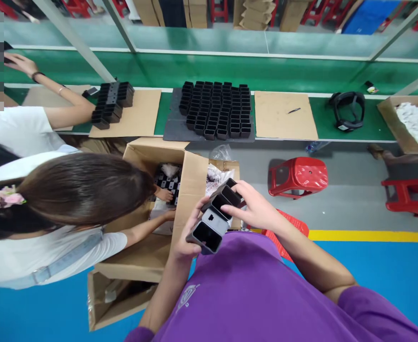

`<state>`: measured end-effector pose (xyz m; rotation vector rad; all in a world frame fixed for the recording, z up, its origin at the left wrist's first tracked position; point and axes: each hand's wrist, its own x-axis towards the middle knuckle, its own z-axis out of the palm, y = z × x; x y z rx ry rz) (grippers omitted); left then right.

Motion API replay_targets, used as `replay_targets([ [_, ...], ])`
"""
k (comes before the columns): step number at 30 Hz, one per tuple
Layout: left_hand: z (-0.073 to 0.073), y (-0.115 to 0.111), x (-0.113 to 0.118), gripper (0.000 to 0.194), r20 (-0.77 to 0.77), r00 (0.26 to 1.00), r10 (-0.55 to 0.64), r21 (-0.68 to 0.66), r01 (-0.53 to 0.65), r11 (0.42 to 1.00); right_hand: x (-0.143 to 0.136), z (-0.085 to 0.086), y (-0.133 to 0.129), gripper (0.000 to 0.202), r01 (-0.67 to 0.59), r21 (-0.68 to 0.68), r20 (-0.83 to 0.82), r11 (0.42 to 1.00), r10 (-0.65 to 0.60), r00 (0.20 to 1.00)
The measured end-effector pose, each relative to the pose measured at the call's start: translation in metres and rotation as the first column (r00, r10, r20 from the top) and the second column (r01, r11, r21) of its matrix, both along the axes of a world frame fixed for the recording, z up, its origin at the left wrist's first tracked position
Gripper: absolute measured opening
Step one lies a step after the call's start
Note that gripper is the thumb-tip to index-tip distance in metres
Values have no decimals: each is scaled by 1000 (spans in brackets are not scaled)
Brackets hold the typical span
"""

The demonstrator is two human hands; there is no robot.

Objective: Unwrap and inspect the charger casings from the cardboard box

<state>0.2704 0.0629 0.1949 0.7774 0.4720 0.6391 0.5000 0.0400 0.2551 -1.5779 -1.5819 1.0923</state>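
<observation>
Both of my hands hold a short row of black, open-topped rectangular boxes (209,235) in front of my purple shirt. My left hand (189,240) grips the near-left end, thumb and fingers on the outside of the box. At the far end, my right hand (251,206) has its fingers on the upper boxes. A grey face with a small dark cutout shows between two of the openings. Beyond, on the bench, many similar black boxes (216,109) stand in rows on a dark sheet (173,118).
A person leans at my left, hands inside a large cardboard carton (194,190). Another person's arm reaches over boxes (112,104) on the bench. Cardboard sheets (283,116), a black headset (347,111), a box of white pieces (390,118) and red stools (308,173) lie beyond.
</observation>
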Motion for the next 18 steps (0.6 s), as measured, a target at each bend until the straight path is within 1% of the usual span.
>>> replay_targets([
  [3,2,2,1,117,-16,999,-40,27,41,999,0,-3,1,24,-9,-24,29,1000,10,1000],
  [6,2,1,2,121,-46,998,-52,-10,52,999,0,-12,0,20,21,-30,37,999,-20,999],
  [8,0,-2,3,124,-51,998,-34,-75,30,997,3,-21,-2,20,74,-10,10,997,-74,997],
  [10,-1,-6,3,120,-20,1000,3,-147,-5,989,9,-31,-6,24,185,22,-85,983,-182,980],
  [11,-2,-8,3,114,2,1000,26,-182,-25,983,13,-36,-7,28,259,15,-193,966,-251,949],
  [12,-3,-9,4,107,20,999,47,-215,-41,976,17,-40,-9,34,329,-16,-325,944,-316,891],
  [14,-3,-10,7,91,28,998,62,-275,-52,960,23,-46,-12,51,405,-111,-549,908,-396,736],
  [15,-3,-9,9,84,17,998,67,-293,-59,954,25,-48,-13,60,407,-149,-620,901,-405,672],
  [16,-1,-8,13,81,-2,998,69,-301,-67,951,26,-49,-14,69,389,-171,-671,905,-397,626],
  [18,5,-5,22,79,-49,996,77,-285,-88,954,26,-48,-15,83,314,-170,-752,934,-329,571],
])
